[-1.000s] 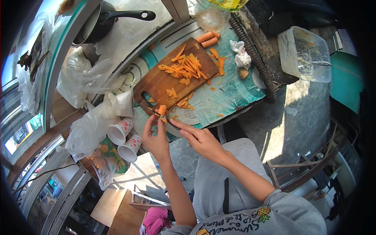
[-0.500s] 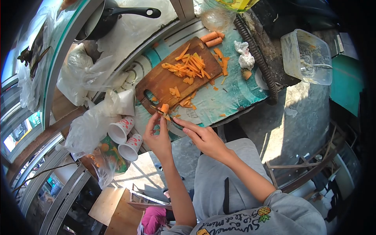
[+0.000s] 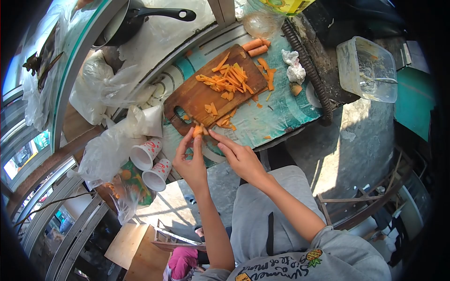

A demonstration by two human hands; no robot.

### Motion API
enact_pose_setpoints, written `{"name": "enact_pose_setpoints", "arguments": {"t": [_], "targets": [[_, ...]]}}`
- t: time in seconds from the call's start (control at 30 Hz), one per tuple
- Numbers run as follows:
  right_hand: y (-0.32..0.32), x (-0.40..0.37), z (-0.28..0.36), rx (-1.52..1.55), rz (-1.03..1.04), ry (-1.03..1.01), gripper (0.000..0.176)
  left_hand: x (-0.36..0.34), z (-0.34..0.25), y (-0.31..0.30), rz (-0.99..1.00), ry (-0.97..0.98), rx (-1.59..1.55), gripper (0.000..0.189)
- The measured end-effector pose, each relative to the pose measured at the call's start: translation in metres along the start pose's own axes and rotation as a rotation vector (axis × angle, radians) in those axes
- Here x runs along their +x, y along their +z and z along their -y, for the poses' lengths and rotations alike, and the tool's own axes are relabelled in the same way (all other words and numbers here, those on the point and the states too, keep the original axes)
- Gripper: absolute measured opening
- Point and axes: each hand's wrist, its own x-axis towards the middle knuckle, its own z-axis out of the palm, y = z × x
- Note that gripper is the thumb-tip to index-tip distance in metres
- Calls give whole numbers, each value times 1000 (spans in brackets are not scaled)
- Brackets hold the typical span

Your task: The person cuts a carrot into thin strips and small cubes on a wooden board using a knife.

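Note:
My left hand [image 3: 191, 161] pinches a short piece of carrot [image 3: 198, 130] at the lower left corner of the wooden cutting board [image 3: 187, 96]. Close beside it, my right hand [image 3: 241, 159] has its fingers bent round a thin tool, mostly hidden, that meets the carrot piece. Cut carrot sticks [image 3: 227, 79] lie heaped on the board, with a few flat pieces nearer my hands. Past the board's upper edge are whole peeled carrots [image 3: 254, 46]. Orange peelings [image 3: 268, 75] are scattered on the patterned cloth [image 3: 281, 112].
Two paper cups [image 3: 149, 152] and plastic bags [image 3: 105, 154] stand left of my hands. Behind them is a black-handled pan [image 3: 117, 30]. A crumpled tissue [image 3: 294, 68] and a clear plastic tub [image 3: 368, 68] are on the right. The table's front edge runs below the board.
The carrot piece has turned in my left fingers, and the thin tool at it shows less. Both hands remain in nearly the same place.

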Motion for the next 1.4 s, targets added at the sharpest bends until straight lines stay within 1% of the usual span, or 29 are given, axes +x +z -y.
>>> {"name": "enact_pose_setpoints", "arguments": {"t": [0.07,0.1,0.17,0.2,0.27,0.3,0.4,0.47,0.5,0.57,0.6,0.67,0.8,0.87,0.9,0.97,1.1,1.17,1.2,1.27,1.3,1.37,1.4], "targets": [[-3,5,-1,-8,25,119,39,1,8,2,-32,26,-95,26],[-4,6,2,-7,23,113,39,3,8,3,-34,32,-96,26],[-7,4,9,145,43,178,39,2,9,2,-25,16,-129,26],[-7,2,9,145,39,174,39,3,10,2,-24,21,-131,26],[-2,-7,6,273,67,115,39,3,14,1,-22,8,-147,25],[0,-11,7,274,66,117,39,3,16,1,-21,7,-145,25],[7,-17,10,259,103,177,40,2,20,3,-44,5,-190,24],[15,-15,5,133,16,120,42,0,19,5,-79,13,-164,25],[17,-14,2,135,17,121,42,0,18,4,-80,13,-161,25],[20,-9,-2,26,-45,71,42,0,13,4,-109,18,-29,26],[19,-8,0,26,-45,71,42,0,11,4,-109,18,-29,26],[15,-6,5,-56,-39,149,42,-2,6,4,-130,41,56,25],[14,-2,6,-50,-18,178,41,-3,15,2,-149,47,42,24],[9,-3,3,281,-4,140,40,-2,24,1,-156,109,98,23],[7,-5,2,280,-4,140,40,-2,25,1,-156,109,96,23],[1,-11,1,226,26,106,40,-4,27,1,-146,100,163,24],[-9,-18,8,124,76,159,40,-4,25,2,-170,100,181,24],[-9,-21,8,2,40,59,40,-5,23,5,-182,157,156,23],[-11,-20,11,-3,39,60,40,-4,22,5,-181,154,151,23],[-15,-19,19,-121,55,205,40,-3,20,6,-206,250,205,20],[-16,-19,19,-125,54,204,40,-3,18,7,-208,249,201,20],[-17,-17,18,-136,80,252,39,-4,14,10,-213,341,244,21],[-16,-17,18,-140,79,251,39,-4,14,11,-214,340,240,21]]}}
